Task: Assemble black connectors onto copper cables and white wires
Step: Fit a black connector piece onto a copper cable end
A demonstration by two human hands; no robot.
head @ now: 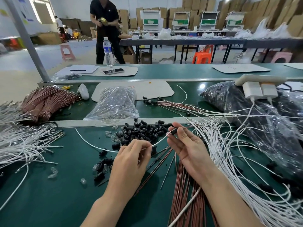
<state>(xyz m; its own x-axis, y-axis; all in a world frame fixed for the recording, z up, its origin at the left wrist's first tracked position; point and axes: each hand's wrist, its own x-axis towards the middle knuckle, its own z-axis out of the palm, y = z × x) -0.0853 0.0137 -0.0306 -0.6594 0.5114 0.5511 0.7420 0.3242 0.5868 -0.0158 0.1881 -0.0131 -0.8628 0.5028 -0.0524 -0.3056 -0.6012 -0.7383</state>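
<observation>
Mid-run, by my reading: a fan of finished leads (pixel 164 104) with black caps lies at centre frame, more trailing off at lower right. Much is left: a heap of bare white wires (pixel 19 141) at the left edge, banded copper cables (pixel 45 102) at upper left, loose black connectors (pixel 142 130) piled just above the hands. The left hand (pixel 131 159) pinches a white wire (pixel 159 141) near its tip; the right hand (pixel 185 145) holds a black connector (pixel 174 131) between thumb and fingertips, a copper cable (pixel 193 126) running out of it, the wire's tip at its mouth. On the green counter (pixel 49 202) a clear bag (pixel 114 104) at centre holds small parts, dark above and clear below; the large bags (pixel 246 112) at right hold dark contents I cannot identify
</observation>
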